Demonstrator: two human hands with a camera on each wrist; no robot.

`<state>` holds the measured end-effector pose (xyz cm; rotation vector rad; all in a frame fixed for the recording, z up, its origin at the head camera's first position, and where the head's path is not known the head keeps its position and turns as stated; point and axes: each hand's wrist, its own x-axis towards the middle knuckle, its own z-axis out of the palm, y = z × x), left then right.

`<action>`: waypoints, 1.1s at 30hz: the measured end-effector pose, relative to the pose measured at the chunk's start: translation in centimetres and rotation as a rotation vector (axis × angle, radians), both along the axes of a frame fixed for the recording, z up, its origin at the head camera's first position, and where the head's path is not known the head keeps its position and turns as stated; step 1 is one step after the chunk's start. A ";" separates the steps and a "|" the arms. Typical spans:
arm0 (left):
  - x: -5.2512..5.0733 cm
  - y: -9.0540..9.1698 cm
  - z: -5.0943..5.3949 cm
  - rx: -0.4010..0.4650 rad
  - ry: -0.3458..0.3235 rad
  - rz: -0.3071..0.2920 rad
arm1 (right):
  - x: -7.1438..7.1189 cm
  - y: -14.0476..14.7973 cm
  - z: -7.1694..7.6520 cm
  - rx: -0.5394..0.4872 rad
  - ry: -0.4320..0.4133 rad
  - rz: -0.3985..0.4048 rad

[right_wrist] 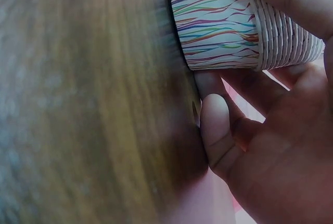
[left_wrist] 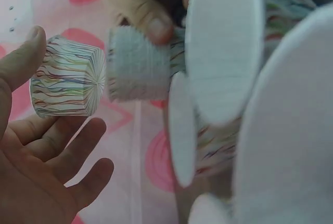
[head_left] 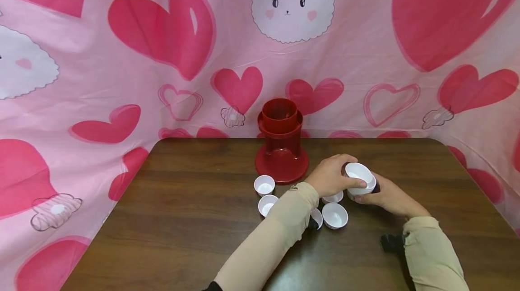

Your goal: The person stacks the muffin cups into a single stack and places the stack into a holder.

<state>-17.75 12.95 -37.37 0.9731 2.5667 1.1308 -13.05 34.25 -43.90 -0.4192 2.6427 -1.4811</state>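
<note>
My left hand [head_left: 331, 176] pinches a small white paper cup [head_left: 358, 171] between thumb and fingers. Thin coloured wavy lines run along its side in the left wrist view. Just below that cup, my right hand [head_left: 392, 196] grips a stack of nested paper cups [right_wrist: 229, 26], whose rims crowd together at one end. In the left wrist view a narrow gap separates the single cup [left_wrist: 65, 81] from the stack [left_wrist: 138, 65]. Several more paper cups stand on the table close to the hands, including one [head_left: 335, 216] in front; my left forearm hides part of the group.
A red plastic stand [head_left: 280, 164] with a round base and cylindrical top is at the back of the brown wooden table [head_left: 183, 219]. Two white cups, one [head_left: 264, 185] behind the other [head_left: 267, 205], stand near its base. Behind hangs a pink heart-patterned cloth [head_left: 162, 88].
</note>
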 end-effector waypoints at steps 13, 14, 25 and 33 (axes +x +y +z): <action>0.4 1.3 -0.9 0.006 -0.033 0.032 | 0.0 0.1 0.0 0.069 0.001 -0.014; 0.3 1.5 -0.9 -0.004 -0.026 0.031 | 0.0 0.1 0.0 0.071 -0.005 -0.015; 0.5 2.6 -1.7 -0.195 0.111 0.051 | 0.1 0.0 -0.2 0.040 0.017 0.006; 0.8 2.5 -0.9 -0.387 0.176 0.033 | 0.1 0.1 -0.2 0.034 -0.003 -0.009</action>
